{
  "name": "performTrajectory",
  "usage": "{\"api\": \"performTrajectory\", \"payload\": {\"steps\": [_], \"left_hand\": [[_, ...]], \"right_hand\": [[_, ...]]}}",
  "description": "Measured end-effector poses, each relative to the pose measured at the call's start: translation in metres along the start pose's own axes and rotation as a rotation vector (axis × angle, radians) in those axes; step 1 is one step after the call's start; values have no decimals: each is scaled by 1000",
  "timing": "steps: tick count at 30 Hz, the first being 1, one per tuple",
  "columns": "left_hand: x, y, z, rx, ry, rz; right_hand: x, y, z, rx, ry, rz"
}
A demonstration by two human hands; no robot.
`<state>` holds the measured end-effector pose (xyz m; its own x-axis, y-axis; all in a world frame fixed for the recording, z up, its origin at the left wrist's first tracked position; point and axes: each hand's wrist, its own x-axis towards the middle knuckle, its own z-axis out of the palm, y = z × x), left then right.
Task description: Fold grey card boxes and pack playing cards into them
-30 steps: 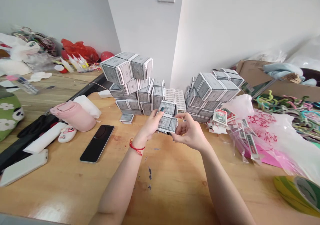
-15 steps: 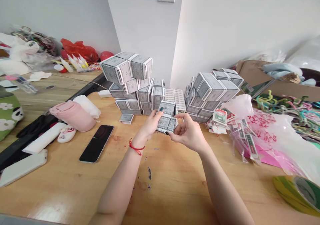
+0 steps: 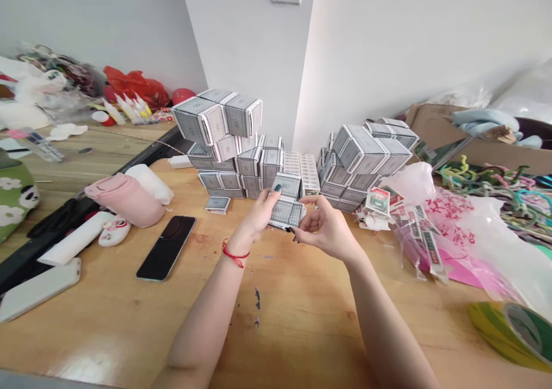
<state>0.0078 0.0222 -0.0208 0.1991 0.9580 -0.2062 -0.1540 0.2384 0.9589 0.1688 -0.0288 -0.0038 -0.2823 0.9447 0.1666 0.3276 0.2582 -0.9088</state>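
Between my hands, over the middle of the table, is a small block folded from grey-backed playing cards [image 3: 286,209]. My left hand [image 3: 257,215], with a red string on its wrist, closes on the block's left side, thumb laid over its top. At the lower right corner, the thumb and forefinger of my right hand [image 3: 324,225] close around the block's edge. Behind stand a left stack of folded card blocks [image 3: 199,118] and a right stack of such blocks [image 3: 360,150]. A single low card piece [image 3: 217,205] lies before the left stack.
To the left lie a black-screened phone [image 3: 167,246], a pink bottle [image 3: 129,200] and a white power bank [image 3: 41,290]. On the right are card boxes [image 3: 378,202], plastic bags [image 3: 457,222], pipe cleaners [image 3: 491,185] and a tape roll [image 3: 513,331].
Both hands stay on the card block in almost the same place. My right fingertips have shifted slightly at its lower right corner.
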Motion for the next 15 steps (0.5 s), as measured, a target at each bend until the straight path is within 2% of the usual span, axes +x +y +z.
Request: {"api": "performTrajectory", "payload": {"steps": [15], "left_hand": [[0,3,-3,-59,-42,-93]], "right_hand": [[2,2,3,104,-21,-7]]}}
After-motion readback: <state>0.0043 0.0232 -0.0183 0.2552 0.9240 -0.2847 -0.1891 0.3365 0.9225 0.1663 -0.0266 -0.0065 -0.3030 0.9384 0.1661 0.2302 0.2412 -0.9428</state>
